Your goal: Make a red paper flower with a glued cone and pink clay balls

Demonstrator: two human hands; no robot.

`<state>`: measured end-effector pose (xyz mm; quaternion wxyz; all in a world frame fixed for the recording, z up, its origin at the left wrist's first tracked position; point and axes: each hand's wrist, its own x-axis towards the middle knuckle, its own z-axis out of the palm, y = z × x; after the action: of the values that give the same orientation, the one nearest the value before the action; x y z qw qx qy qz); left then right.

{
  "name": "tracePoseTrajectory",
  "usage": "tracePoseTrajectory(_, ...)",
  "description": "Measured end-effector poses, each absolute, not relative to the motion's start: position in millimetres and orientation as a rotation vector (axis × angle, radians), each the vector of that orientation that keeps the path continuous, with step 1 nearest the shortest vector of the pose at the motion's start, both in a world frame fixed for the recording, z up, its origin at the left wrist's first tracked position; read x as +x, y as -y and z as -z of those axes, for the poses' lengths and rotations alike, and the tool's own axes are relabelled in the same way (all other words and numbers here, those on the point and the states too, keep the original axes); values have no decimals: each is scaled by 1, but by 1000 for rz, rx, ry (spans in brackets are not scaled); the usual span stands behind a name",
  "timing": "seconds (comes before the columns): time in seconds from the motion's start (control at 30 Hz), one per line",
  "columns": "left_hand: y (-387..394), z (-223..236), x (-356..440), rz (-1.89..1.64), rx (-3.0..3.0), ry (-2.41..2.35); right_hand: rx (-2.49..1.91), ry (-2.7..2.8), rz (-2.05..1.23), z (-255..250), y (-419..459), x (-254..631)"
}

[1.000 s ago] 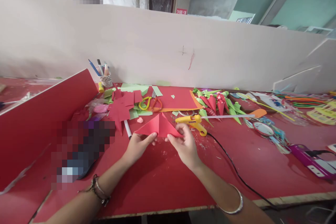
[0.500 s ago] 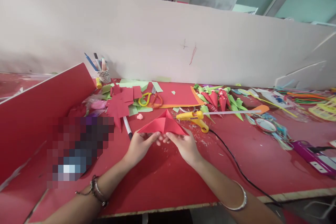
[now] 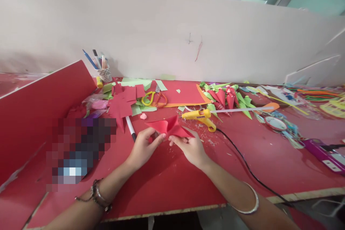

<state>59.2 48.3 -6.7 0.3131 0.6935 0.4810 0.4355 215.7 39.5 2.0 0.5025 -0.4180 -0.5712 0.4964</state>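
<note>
A folded piece of red paper (image 3: pixel 176 129) is held up over the table between both hands. My left hand (image 3: pixel 145 147) pinches its left part, thumb near the central crease. On the other side, my right hand (image 3: pixel 190 147) grips the right part with thumb and fingers. The paper bends at the middle, with a pocket opening upward on its left side. Just beyond my right hand lies a yellow glue gun (image 3: pixel 198 115) with a long clear stick in it. A small pink piece (image 3: pixel 143 116) and a white marker (image 3: pixel 130 127) lie beyond my left hand.
Cut red paper (image 3: pixel 122 102) and scissors (image 3: pixel 159 99) lie at the back. Several red and green paper cones (image 3: pixel 223 97) are piled to their right. A black cord (image 3: pixel 242 165) crosses the right side near a purple power strip (image 3: pixel 323 156). A pen cup (image 3: pixel 104 74) stands back left.
The red paper has gone from a wide, peaked shape to one folded inward at the middle, its left pocket now showing. The hands stay in nearly the same place.
</note>
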Motion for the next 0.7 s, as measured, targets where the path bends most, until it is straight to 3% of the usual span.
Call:
tracePoseTrajectory(0.33, -47, 9, 57, -1031, 1842, -1070, -917, 1479, -1184, 11, -40, 216)
tracePoseTrajectory(0.7, -46, 1, 59, -1163, 1813, -913, -905, 1551, -1069, 9, -39, 216)
